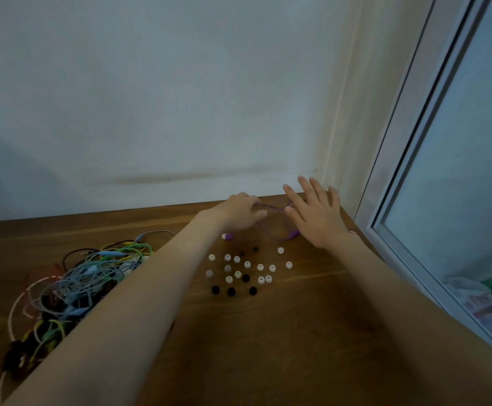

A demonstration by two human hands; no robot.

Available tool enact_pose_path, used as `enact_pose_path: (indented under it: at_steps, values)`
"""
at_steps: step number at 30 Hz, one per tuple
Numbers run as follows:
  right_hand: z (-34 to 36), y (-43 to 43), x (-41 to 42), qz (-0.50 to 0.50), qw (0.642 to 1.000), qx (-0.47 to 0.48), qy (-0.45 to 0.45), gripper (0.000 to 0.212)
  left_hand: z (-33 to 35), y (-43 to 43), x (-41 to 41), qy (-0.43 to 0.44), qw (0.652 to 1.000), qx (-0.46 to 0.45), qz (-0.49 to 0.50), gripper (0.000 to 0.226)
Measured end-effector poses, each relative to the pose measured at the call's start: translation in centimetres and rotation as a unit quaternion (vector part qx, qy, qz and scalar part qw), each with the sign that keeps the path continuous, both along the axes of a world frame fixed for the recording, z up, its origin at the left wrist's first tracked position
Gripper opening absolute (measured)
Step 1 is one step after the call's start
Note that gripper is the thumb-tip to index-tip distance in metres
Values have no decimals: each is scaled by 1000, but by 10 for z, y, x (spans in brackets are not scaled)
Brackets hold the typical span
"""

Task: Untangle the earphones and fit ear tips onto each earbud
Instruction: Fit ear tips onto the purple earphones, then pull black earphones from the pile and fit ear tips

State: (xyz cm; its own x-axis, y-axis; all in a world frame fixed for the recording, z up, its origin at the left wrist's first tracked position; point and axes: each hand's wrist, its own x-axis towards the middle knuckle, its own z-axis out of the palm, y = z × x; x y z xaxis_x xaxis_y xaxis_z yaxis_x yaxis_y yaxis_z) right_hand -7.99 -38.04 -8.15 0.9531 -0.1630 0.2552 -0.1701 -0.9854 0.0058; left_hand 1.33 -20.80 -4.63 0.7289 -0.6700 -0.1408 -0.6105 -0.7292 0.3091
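Head view, looking down over a wooden table point(268, 332). The purple earphones point(277, 208) lie at the table's far edge, toward one o'clock from its middle, between the two hands. Here the left hand point(239, 213) has its fingers curled and pinches the far stretch of the purple cord. The right hand point(319, 221) is released, fingers straight and spread, just at three o'clock of that stretch; whether its thumb touches the cord cannot be told. The held stretch runs nine-to-three. From it the cord loops back toward six o'clock to the nine-o'clock earbud point(227, 236), pale at its end and beside the left wrist, and the three-o'clock earbud point(294, 233), beside the right palm. Loose ear tips point(247, 271), white, grey and black, lie scattered at six o'clock of both earbuds, near either hand. A tangle of other cables point(86, 273) sits well apart at eight o'clock. Judged step: laying the cord out before fitting tips.
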Motion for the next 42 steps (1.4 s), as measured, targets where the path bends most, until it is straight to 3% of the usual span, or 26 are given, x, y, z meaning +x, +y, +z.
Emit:
enact_pose_path:
  at_steps: [4, 10, 14, 19, 25, 28, 33, 36, 38, 42]
  values:
    - [5, 15, -10, 45, 998, -49, -2, 75, 9, 19, -19, 2, 1000, 8, 10, 52]
    - [15, 47, -16, 66, 997, -19, -30, 58, 21, 64, -37, -15, 998, 43, 35, 45]
    - [30, 83, -15, 143, 988, 36, -46, 52, 34, 103, -43, -35, 996, 53, 60, 39]
    - [40, 158, -3, 229, 967, 87, 66, 34, 41, 164, -51, -25, 991, 99, 92, 37]
    - [39, 240, -1, 248, 955, 7, 166, 35, 40, 227, -72, -28, 986, 123, 112, 48]
    - [31, 258, -3, 221, 952, -8, 210, 24, 36, 251, -79, -14, 985, 122, 119, 49]
    - [44, 253, -4, 204, 942, 186, 192, 17, 38, 267, -86, -19, 990, 68, 123, 44]
    - [74, 246, -5, 236, 896, 346, 147, 9, 49, 264, -91, -23, 992, -19, 120, 59]
    - [98, 248, -9, 270, 871, 394, 114, 8, 60, 256, -95, -12, 990, -76, 119, 68]
    - [139, 261, -16, 313, 817, 483, 29, 11, 73, 248, -96, 12, 980, -160, 114, 46]
